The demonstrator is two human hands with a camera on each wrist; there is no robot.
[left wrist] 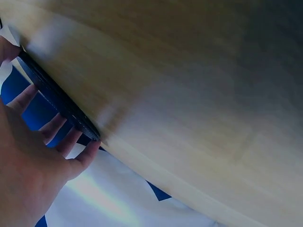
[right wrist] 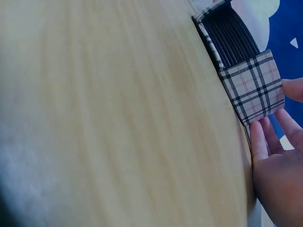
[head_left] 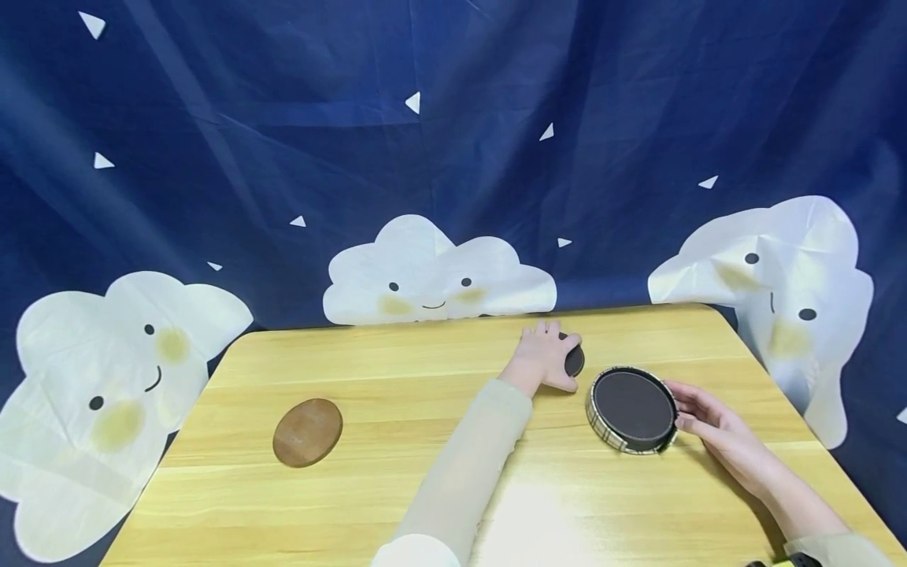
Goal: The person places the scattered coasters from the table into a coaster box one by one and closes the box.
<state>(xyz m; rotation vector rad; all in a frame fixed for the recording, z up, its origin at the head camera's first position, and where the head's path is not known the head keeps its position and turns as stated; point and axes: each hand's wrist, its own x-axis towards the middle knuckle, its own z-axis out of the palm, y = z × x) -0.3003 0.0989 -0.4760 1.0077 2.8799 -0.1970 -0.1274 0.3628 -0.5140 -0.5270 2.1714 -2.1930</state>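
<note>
At the far side of the table my left hand (head_left: 544, 356) reaches over a dark round coaster (head_left: 575, 361), fingers spread across it. In the left wrist view its fingertips and thumb hold the black coaster (left wrist: 57, 94) by the edge, close over the wood. A round plaid coaster holder (head_left: 598, 429), filled with a stack of black coasters (head_left: 634, 405), stands to the right. My right hand (head_left: 730, 441) holds its outer right side with thumb and fingers. The right wrist view shows the holder's plaid wall (right wrist: 255, 90) and side opening, with stacked coaster edges (right wrist: 232, 35) inside.
A brown round coaster (head_left: 308, 431) lies flat on the left of the light wooden table (head_left: 283, 520). Behind the table's far edge hangs a dark blue curtain (head_left: 482, 173) with white cloud and triangle prints.
</note>
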